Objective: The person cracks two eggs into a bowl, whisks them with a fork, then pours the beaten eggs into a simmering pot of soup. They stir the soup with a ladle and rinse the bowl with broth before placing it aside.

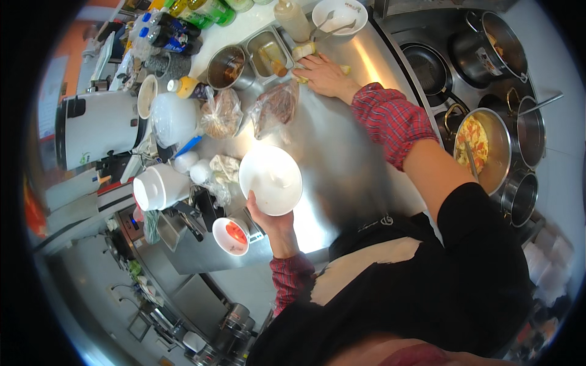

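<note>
My left hand (271, 224) holds a white bowl (271, 176) by its rim, thumb over the edge, above the steel worktop (329, 137). The bowl looks bare inside. Farther off, my right hand (327, 77) lies palm down on a pale yellow cloth (302, 79), pressing it to the steel; most of the cloth is hidden under the palm. Just beyond those fingers are a squeeze bottle (292, 22) and a steel pan (266, 54) with a brush in it. A clear bag of dark food (276, 109) lies between my hands.
A white bowl with utensils (339, 17) stands at the back. On the right, a stove holds a pot of egg and tomato (474, 142), other pots and a frying pan (423, 67). Left are a rice cooker (103, 128), stacked white containers (160, 187) and a bowl of red pieces (231, 236).
</note>
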### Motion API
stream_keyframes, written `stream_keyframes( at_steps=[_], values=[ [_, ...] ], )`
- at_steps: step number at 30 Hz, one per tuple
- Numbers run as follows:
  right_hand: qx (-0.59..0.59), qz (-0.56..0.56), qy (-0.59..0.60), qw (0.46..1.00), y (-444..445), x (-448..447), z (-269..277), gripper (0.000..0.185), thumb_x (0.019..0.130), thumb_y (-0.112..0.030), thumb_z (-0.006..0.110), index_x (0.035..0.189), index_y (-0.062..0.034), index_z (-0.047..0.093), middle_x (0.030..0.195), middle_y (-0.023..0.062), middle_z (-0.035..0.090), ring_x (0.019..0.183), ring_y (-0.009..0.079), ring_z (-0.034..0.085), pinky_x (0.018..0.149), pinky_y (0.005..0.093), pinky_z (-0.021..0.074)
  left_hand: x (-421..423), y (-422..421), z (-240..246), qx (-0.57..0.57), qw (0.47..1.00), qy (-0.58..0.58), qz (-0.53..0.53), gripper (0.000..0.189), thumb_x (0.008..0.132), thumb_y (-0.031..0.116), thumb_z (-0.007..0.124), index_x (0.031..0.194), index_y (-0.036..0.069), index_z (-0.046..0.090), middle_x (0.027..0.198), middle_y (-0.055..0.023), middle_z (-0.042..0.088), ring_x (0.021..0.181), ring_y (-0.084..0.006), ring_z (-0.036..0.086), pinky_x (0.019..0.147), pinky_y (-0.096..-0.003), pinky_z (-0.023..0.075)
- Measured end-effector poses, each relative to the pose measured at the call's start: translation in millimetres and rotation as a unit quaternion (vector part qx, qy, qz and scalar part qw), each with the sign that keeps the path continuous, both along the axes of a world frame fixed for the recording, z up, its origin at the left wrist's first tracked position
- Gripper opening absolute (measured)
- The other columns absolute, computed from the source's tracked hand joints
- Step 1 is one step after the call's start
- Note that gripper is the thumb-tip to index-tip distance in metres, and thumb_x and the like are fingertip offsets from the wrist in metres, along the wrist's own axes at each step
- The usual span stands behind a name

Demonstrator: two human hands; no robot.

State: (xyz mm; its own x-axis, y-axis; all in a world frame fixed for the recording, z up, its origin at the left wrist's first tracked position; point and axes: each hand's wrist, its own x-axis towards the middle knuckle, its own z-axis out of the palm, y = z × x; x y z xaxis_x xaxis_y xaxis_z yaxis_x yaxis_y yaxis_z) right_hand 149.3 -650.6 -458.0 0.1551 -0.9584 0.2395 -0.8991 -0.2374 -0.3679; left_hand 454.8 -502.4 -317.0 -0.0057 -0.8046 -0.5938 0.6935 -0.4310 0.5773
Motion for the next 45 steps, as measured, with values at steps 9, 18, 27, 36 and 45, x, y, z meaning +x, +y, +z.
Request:
stream_keyframes(
  at_steps=[9,18,27,36,45],
  values=[
    [-0.026,-0.136,-0.001,0.99,7.9,8.3,1.7,0.047,0.08,-0.015,0.059,0.127,-0.008,0.058,0.133,0.0103,0.051,0.131,0.0271,0.041,0.112,0.047,0.0293,-21.4,-13.4,-4.7,-0.006,0.999,-0.006,-0.048,0.064,0.086,0.039,0.056,0.141,0.01,0.043,0.142,-0.0125,0.047,0.131,-0.0333,0.046,0.108,-0.0527,0.0393],
    [-0.029,-0.079,-0.005,0.996,29.1,-8.4,-3.0,0.049,0.08,-0.014,0.06,0.128,-0.0097,0.057,0.137,0.012,0.049,0.135,0.0278,0.037,0.113,0.0457,0.0292,-37.8,-16.7,-10.3,-0.009,0.996,-0.005,-0.089,0.067,0.085,0.042,0.057,0.142,0.011,0.042,0.142,-0.0122,0.048,0.132,-0.0332,0.045,0.109,-0.0533,0.0374],
    [-0.087,-0.334,0.0,0.939,114.4,-120.3,-21.4,0.051,0.082,-0.015,0.056,0.133,-0.0122,0.052,0.129,0.0129,0.055,0.116,0.0342,0.052,0.099,0.0455,0.0431,-50.7,-26.5,-38.6,0.0,0.992,0.039,-0.122,0.065,0.086,0.039,0.057,0.142,0.011,0.042,0.142,-0.0119,0.048,0.131,-0.0329,0.045,0.109,-0.0536,0.037],
    [0.031,-0.455,-0.084,0.886,363.9,-34.2,-4.3,0.053,0.084,-0.017,0.059,0.135,-0.0077,0.047,0.108,0.0186,0.056,0.099,0.038,0.057,0.082,0.0447,0.0493,-95.7,-36.3,-81.9,-0.018,0.98,0.09,-0.177,0.059,0.093,0.041,0.048,0.143,0.011,0.039,0.142,-0.0119,0.047,0.132,-0.0334,0.044,0.109,-0.0525,0.038],
    [0.145,-0.514,-0.162,0.83,569.0,59.5,14.0,0.042,0.086,-0.017,0.059,0.127,-0.0069,0.053,0.101,0.0203,0.065,0.091,0.0424,0.063,0.075,0.0465,0.0517,-137.0,-64.2,-109.1,-0.011,0.97,-0.002,-0.243,0.063,0.093,0.052,0.057,0.142,0.016,0.041,0.138,-0.0103,0.05,0.125,-0.0318,0.049,0.097,-0.0508,0.0456]
  ],
)
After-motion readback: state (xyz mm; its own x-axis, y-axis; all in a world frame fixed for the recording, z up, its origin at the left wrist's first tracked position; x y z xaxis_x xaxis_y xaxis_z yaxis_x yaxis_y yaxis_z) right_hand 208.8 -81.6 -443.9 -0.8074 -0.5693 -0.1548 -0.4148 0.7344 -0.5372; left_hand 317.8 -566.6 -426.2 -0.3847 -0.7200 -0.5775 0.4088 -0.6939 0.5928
